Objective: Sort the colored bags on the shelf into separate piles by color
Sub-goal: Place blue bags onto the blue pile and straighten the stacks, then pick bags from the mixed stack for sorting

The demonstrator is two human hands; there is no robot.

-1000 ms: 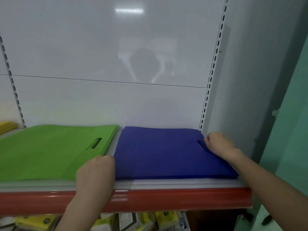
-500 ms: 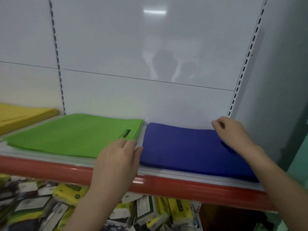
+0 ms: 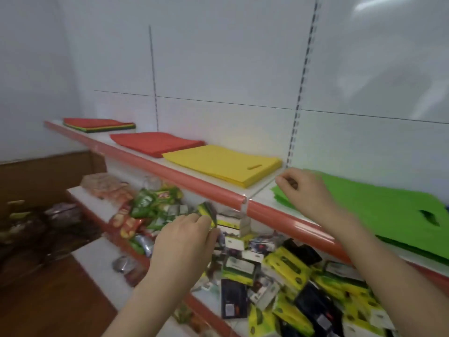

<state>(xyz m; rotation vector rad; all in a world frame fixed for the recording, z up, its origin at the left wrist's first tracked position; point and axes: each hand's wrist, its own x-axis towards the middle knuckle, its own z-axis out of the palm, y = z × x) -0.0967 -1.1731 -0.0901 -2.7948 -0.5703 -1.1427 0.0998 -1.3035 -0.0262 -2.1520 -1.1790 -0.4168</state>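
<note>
A shelf (image 3: 199, 182) with a red front edge is seen running from far left to near right, and four piles of flat bags are laid along it. At the far left end an unsorted stack (image 3: 99, 125) is placed, topped in red with green, yellow and dark layers showing at its edge. Just beside it a red pile (image 3: 155, 143) is set, then a yellow pile (image 3: 222, 164) touching or nearly touching the red one's corner, and nearest the camera a green pile (image 3: 369, 203), kept apart from the yellow by a narrow strip of bare shelf.

The right hand (image 3: 303, 190) is held over the left corner of the green pile, its fingers loosely curled and nothing gripped in them; contact with the bags cannot be made out.

The left hand (image 3: 184, 242) is held lower, in front of the shelf's red edge, with fingers relaxed and slightly bent. A yellow-green packet (image 3: 207, 212) is seen at its fingertips, but it appears to lie behind them, not in them; the blur leaves this unsure.

A lower shelf (image 3: 97, 249) is heaped with packets and snack bags (image 3: 284, 266).
</note>
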